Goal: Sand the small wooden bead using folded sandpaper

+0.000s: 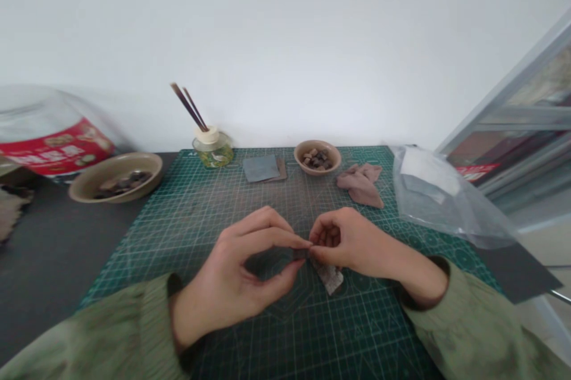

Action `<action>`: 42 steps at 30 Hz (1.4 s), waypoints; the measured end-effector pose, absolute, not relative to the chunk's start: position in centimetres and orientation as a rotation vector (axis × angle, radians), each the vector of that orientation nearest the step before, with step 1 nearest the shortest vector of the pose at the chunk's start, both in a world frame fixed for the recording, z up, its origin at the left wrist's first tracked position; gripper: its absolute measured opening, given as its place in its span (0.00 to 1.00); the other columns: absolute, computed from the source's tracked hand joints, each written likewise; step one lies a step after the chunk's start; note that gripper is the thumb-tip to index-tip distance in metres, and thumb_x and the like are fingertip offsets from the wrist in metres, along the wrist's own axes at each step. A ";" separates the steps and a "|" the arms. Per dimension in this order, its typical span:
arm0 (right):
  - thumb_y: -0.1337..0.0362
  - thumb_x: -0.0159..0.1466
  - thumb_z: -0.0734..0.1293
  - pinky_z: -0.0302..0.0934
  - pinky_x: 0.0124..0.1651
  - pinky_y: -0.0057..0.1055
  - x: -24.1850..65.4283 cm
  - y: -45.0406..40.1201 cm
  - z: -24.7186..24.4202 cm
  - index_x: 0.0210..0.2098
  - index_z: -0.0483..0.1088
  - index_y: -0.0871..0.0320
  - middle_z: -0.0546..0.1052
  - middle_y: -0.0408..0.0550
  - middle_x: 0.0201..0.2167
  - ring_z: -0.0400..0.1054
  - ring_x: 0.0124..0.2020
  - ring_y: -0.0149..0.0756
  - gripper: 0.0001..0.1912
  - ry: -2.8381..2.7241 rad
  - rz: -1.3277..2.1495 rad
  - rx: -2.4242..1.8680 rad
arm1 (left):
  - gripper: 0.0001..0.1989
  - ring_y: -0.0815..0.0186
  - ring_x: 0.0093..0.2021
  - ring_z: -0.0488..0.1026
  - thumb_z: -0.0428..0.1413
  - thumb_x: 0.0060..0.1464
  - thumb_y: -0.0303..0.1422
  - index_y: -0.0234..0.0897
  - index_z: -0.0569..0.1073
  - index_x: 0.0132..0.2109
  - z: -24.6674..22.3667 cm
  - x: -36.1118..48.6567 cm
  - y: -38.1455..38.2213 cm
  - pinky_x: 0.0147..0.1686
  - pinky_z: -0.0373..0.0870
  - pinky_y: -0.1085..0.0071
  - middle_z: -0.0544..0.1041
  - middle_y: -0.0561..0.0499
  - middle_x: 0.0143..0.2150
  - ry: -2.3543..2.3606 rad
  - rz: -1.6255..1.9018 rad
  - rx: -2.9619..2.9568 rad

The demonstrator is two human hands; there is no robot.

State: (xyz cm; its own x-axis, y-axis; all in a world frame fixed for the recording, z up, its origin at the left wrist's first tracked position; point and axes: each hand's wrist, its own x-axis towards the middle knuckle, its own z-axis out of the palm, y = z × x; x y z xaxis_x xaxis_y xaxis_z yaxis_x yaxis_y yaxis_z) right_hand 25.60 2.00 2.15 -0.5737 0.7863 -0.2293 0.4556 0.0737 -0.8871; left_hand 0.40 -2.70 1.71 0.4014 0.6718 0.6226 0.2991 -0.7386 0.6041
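Green mat (pixel 267 350) beneath everything; above it, the left hand (pixel 245 270) arches, thumb and forefinger tips pinching a small block; the right hand (pixel 350 240), fingers curled closed, pinches a grey strip (pixel 330 279) slanting below its fingertips; the small block (pixel 300 254) sits between both hands.

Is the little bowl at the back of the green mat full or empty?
Partly filled: brown and dark pieces sit in the bowl, with bare inner wall showing around them.
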 end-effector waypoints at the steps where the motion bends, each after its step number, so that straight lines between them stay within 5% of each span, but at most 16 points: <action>1: 0.62 0.65 0.79 0.64 0.31 0.27 25.6 2.0 2.2 0.39 0.82 0.61 0.83 0.44 0.28 0.74 0.29 0.32 0.09 -2.047 1.498 -1.240 | 0.13 0.68 0.43 0.83 0.67 0.66 0.22 0.43 0.87 0.53 1.7 0.4 -2.7 0.43 0.81 0.73 0.86 0.51 0.44 0.836 1.276 2.265; 42: 0.63 0.67 0.81 0.67 0.29 0.30 25.9 2.3 2.8 0.35 0.80 0.58 0.84 0.44 0.25 0.77 0.25 0.33 0.08 -2.136 1.159 -1.229 | 0.06 0.60 0.43 0.80 0.69 0.62 0.32 0.44 0.86 0.46 0.2 0.1 -1.6 0.43 0.73 0.62 0.86 0.53 0.42 1.328 0.864 2.266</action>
State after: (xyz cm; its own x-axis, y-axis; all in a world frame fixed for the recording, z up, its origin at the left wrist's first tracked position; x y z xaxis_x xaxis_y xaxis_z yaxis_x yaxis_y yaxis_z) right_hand 25.87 2.30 2.77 -0.5240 0.8503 -0.0492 0.5046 0.2634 -0.8222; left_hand 0.06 -1.62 0.22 0.3662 0.8746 0.3178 0.6451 -0.4847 0.5906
